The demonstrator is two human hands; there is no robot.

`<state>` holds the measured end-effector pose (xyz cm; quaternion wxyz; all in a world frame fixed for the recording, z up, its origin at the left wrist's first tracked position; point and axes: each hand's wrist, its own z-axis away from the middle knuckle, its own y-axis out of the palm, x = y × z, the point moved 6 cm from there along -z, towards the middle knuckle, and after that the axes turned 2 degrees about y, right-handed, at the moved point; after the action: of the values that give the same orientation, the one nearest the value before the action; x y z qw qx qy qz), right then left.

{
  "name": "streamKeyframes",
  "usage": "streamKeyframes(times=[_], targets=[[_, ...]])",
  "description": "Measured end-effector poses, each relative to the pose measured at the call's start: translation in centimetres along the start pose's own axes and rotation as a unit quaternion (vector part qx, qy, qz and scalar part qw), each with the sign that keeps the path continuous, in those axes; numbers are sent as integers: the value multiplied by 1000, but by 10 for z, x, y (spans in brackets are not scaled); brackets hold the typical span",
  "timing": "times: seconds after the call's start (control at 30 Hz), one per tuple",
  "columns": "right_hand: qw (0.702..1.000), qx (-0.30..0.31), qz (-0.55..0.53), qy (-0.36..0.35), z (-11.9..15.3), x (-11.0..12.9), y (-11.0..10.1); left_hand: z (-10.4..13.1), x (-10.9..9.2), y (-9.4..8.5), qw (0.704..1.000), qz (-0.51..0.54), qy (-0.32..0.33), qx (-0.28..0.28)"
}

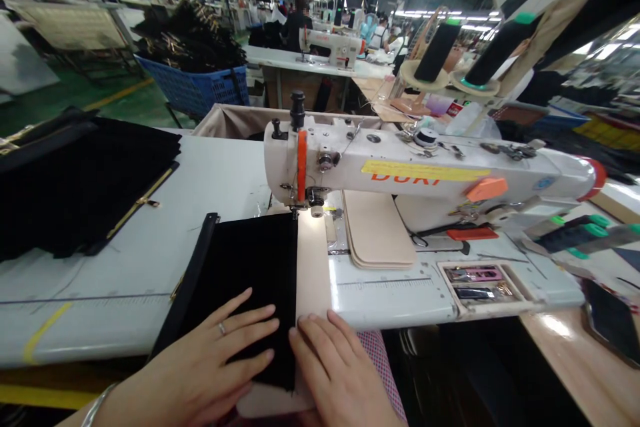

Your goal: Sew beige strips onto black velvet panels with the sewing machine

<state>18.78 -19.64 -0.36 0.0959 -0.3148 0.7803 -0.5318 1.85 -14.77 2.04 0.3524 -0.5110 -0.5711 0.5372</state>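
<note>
Black fabric lies over a beige panel, with its right edge running up to the needle area of a white sewing machine. My left hand rests on the fabric, fingers spread and flat, a ring on one finger. Close beside it, my right hand has its bent fingers together on the panel at the fabric's edge, gripping there. Both pieces reach past the table's front edge. A dark strip borders the fabric's left side. The underside of the panel is hidden.
Black zippered pieces are piled on the left. Stacked beige panels sit under the machine arm, near scissors. A small tool tray is set at the right; a phone lies beyond. A blue basket stands behind.
</note>
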Motion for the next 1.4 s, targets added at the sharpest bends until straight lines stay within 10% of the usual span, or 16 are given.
streamKeyframes(times=[0.23, 0.67, 1.1, 1.4], targets=[[989, -150, 1, -13, -2, 6, -6, -25, 30, -7, 995, -17, -98, -8], [992, -121, 3, -18, -19, -3, -9, -56, 80, 8, 989, -52, -133, -31], [996, -80, -29, -5, -42, -22, -9, -30, 29, 4, 997, 8, -72, -25], [997, -53, -38, 37, -51, -36, -3, -34, 52, 13, 993, 70, -46, -87]])
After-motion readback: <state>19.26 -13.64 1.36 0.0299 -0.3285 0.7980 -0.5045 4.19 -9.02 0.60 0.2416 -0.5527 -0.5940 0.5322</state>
